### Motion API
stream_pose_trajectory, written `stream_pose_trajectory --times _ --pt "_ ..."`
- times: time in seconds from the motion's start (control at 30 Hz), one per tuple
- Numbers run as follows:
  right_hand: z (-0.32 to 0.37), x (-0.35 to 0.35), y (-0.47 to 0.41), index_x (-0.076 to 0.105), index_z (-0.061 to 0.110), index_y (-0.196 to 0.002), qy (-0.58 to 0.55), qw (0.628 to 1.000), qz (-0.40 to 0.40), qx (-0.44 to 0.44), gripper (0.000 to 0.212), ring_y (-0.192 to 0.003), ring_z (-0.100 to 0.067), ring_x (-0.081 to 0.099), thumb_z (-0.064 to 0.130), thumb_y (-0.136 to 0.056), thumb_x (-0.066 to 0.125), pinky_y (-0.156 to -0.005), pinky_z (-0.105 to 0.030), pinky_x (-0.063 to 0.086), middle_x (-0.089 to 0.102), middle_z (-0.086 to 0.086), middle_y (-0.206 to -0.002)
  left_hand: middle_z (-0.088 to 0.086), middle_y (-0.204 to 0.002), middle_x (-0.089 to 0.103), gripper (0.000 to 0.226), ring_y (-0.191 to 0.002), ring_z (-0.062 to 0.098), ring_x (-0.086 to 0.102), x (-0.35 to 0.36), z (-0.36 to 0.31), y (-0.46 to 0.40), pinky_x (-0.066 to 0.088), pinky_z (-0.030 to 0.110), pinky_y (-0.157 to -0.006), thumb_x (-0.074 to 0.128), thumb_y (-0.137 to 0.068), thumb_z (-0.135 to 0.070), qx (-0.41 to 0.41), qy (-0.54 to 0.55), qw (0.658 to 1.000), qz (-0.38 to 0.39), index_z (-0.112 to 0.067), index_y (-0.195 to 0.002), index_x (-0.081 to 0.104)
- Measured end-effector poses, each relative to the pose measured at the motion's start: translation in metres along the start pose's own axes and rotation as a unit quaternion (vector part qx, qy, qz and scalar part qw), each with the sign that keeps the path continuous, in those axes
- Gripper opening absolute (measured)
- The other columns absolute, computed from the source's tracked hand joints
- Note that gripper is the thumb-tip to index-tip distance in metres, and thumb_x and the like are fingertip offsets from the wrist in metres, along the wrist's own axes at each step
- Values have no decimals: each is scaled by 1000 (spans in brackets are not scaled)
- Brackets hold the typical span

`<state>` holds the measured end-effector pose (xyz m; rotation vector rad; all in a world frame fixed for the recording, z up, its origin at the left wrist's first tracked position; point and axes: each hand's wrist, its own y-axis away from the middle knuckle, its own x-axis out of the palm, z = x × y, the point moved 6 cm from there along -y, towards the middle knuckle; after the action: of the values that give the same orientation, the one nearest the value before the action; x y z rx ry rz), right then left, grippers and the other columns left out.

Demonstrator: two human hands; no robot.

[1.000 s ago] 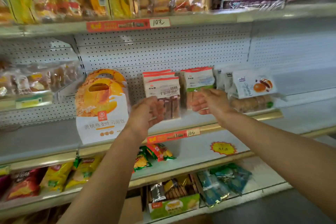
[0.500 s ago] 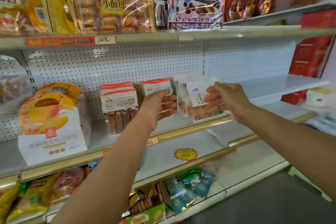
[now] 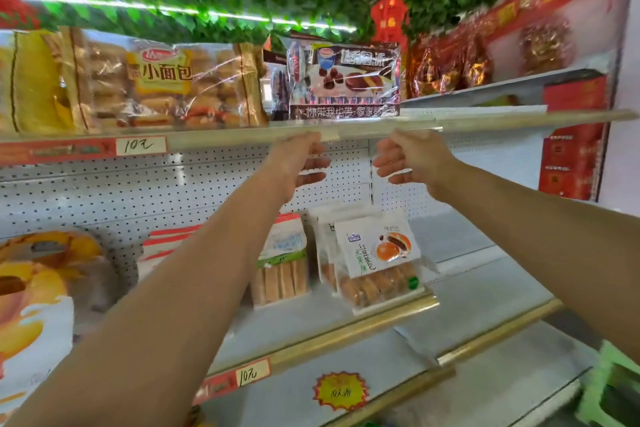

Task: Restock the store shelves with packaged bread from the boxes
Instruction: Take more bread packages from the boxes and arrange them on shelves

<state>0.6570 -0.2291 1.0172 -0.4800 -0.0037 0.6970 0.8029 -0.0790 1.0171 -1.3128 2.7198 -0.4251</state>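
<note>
My left hand (image 3: pixel 300 163) and my right hand (image 3: pixel 410 159) are raised side by side just under the front edge of the upper shelf (image 3: pixel 485 120), palms facing each other, fingers loosely curled and holding nothing. Below them on the middle shelf (image 3: pixel 346 326) stands a white bread pack with a red-bean bun picture (image 3: pixel 379 263), and left of it a pack of bread sticks (image 3: pixel 282 262). On the upper shelf, just above my hands, stands a chocolate cake pack (image 3: pixel 346 80), with a large clear bag of small breads (image 3: pixel 166 87) to its left.
An orange and white handled bread bag (image 3: pixel 34 305) stands at the left of the middle shelf. Red and gold packs (image 3: pixel 446 62) fill the upper shelf's right part. Red boxes (image 3: pixel 571 139) stack at the right end. A green stool (image 3: pixel 613 388) sits at lower right.
Both hands let go of the packs on the middle shelf and rose to just under the upper shelf's edge. The view tilted up and to the right.
</note>
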Motion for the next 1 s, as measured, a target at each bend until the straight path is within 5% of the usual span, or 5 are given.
stream_pose_trajectory --times 0.53,0.6,0.73,0.87,1.0 --pt "-16 -59 -197 66 7 -102 5 998 -41 -50 18 -71 -19 63 21 -97 56 -59 -30 53 69 -14 -92 2 -98 61 41 -89 15 56 1 -42 -148 54 35 -91 61 -97 -20 123 -134 973 -140 -14 -137 52" --pt "-17 -60 -226 63 11 -108 9 997 -39 -71 16 -82 -20 63 20 -96 57 -66 -32 56 67 -12 -100 4 -127 59 53 -105 17 55 7 -49 -167 49 32 -93 62 -97 -22 138 -159 966 -150 -16 -146 43" --pt "-29 -68 -293 56 7 -126 54 992 -36 -107 37 -103 -24 58 26 -95 62 -89 -41 53 60 -10 -117 9 -160 28 75 -141 30 36 10 -57 -214 33 40 -108 62 -95 -42 151 -208 942 -217 -19 -156 23" --pt "-49 -73 -358 45 8 -139 39 997 -24 -69 67 -121 -31 52 43 -88 69 -100 -44 46 52 -14 -137 12 -155 36 112 -138 37 39 8 -47 -258 35 49 -111 62 -71 -79 70 -193 943 -261 -13 -154 28" --pt "-66 -68 -404 34 9 -147 18 998 33 -46 91 -133 -33 43 58 -79 69 -105 -44 40 41 -12 -149 14 -153 39 103 -136 36 42 14 -39 -288 38 51 -111 67 -73 -74 52 -154 946 -281 -9 -148 39"
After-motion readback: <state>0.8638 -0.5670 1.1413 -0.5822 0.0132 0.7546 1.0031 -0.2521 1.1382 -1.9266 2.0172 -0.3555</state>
